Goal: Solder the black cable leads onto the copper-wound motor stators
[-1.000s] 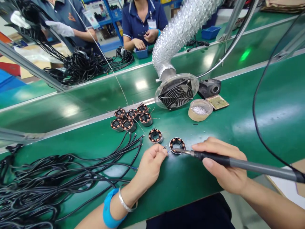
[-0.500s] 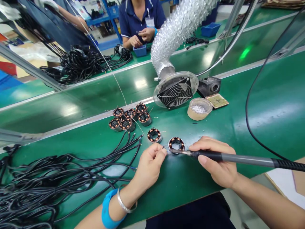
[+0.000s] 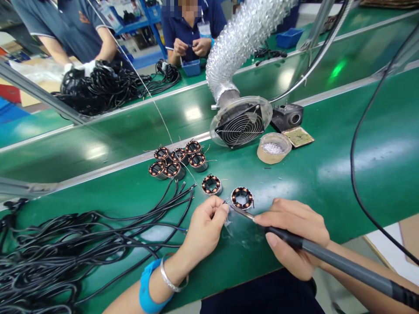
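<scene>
Soldering iron (image 3: 347, 264) swung steeper, tip shifted off coil ring (image 3: 242, 190) toward fine wire (image 3: 225, 201) at left hand (image 3: 206, 224); faint smoke (image 3: 244, 237) now showing, heating judged under way. Right hand (image 3: 301, 218) wrapped round iron; left pinching wire. Ring rests on bench (image 3: 330, 192), just beside tip.

Glossy green right across the counter (image 3: 347, 148), and there's black on the cables (image 3: 55, 257)! Copper dots ring the black-cored coil (image 3: 242, 191), while the soldering iron (image 3: 296, 240) runs from black into grey along its handle. Bright blue on the wristband (image 3: 149, 288), silver on the bangle (image 3: 168, 279)! Crinkled silver duct (image 3: 242, 43), pale concentric circles over the black fan (image 3: 241, 128), tan tub (image 3: 273, 157), blue tray (image 3: 290, 39)!
</scene>
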`<state>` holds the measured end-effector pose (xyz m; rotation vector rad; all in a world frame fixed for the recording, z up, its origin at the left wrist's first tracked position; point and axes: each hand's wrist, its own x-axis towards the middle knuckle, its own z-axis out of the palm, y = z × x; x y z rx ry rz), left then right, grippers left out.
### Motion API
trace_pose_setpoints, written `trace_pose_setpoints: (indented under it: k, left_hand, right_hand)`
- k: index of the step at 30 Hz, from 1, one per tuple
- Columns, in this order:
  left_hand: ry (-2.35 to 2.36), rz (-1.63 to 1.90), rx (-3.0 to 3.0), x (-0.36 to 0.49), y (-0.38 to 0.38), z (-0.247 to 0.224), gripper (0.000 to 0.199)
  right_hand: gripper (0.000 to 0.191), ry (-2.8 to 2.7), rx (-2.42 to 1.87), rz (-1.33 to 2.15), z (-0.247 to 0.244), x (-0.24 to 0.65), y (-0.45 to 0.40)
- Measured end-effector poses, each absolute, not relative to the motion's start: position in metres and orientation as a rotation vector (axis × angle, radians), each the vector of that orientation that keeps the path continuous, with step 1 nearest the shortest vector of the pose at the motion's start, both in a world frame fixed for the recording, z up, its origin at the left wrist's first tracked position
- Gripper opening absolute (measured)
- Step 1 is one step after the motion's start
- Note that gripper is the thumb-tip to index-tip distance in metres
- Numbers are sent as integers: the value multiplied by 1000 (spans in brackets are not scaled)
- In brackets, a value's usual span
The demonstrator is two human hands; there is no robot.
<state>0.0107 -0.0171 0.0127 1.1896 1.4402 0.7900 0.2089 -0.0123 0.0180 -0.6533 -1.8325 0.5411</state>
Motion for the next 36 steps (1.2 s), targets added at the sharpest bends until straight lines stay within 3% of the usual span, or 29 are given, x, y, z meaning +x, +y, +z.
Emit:
trace_pose_setpoints:
  k: [5,11,13,25,33,36]
  left_hand:
    - [1442,786,1190,11,-16,10,29]
    - [1447,780,1203,10,-17,9,29]
    - [1445,781,1208,10,-17,9,29]
    - [1441,784,1175,11,-17,10,30]
    - [1389,812,1064,11,-15,10,30]
    - [1325,813,959,7,-13,9,31]
  right_hand:
    - [25,-1807,-743,452,22,220,-1]
    - [22,-1781,-1079,-154,7,256,41]
    - [23,-1810,-1241,-200,-4,267,51]
    - [31,-1772,-1381,37,-15,269,47]
    - [10,-1816,-1011,261,-4,242,39]
    - [16,-2003,-810,388,1,219,38]
